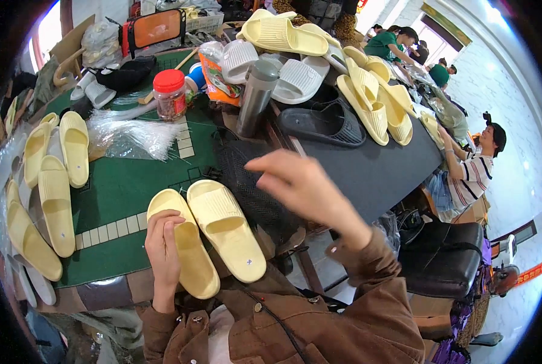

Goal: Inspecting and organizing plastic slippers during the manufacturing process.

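Two pale yellow slide slippers lie side by side in front of me, their ribbed straps toward the far side. My left hand [163, 249] has its fingers bent over the strap edge of the left yellow slipper [192, 264]. Beside it, the right yellow slipper [234, 242] has a small mark on its heel; neither hand grips it. Above a black mesh fabric [247, 182], my right hand [310, 191] is raised, slightly blurred by motion. Its visible fingers point left and stand apart, with nothing seen in them.
More yellow slippers [56, 200] are stacked at the left, others [368, 100] at the back right. A steel flask [257, 97], a red-lidded jar [170, 100] and thin clear plastic strands [131, 136] stand or lie beyond. A black slipper [325, 124] rests nearby. Co-workers [471, 167] sit at right.
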Demonstrator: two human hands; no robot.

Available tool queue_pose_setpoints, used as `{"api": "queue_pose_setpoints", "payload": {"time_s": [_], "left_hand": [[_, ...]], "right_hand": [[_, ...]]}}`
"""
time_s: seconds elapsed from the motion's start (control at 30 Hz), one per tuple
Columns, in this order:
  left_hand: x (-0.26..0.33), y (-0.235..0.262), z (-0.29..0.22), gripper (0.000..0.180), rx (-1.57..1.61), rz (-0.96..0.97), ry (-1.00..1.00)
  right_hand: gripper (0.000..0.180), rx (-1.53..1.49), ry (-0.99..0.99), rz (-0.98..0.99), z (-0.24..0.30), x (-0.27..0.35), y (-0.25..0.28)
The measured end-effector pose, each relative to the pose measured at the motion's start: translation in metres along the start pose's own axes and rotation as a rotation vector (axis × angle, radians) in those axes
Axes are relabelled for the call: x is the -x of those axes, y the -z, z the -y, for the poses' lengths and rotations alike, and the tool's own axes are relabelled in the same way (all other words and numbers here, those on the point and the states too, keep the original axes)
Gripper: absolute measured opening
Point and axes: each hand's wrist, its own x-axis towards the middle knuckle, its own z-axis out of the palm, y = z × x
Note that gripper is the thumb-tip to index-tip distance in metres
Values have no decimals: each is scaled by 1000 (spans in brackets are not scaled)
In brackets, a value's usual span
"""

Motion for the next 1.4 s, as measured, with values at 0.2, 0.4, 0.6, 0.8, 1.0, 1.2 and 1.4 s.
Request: {"api": "queue_pose_setpoints", "payload": {"time_s": [0.2,0.4,0.6,0.8,1.0,1.2,1.4], "left_hand": [[3,-10,12,21,-198,-17,-149],[2,-12,11,16,-188,-22,-175],[3,-8,14,13,-246,21,-183],[2,-12,12,13,-287,77,-192],[4,-7,9,19,-323,126,-118],[0,-8,8,24,-336,120,-102],[4,-11,13,28,-358,99,-90]], "right_hand": [[24,81,-289,-53,-67,-47,70],[22,124,-218,-216,-151,-127,99],[29,308,-86,-129,-186,-214,85],[59,805,225,249,-223,-279,72],[99,1100,-73,721,-203,-295,28],[95,1058,-143,640,-216,-288,71],[91,848,-243,372,-250,-228,127]]}}
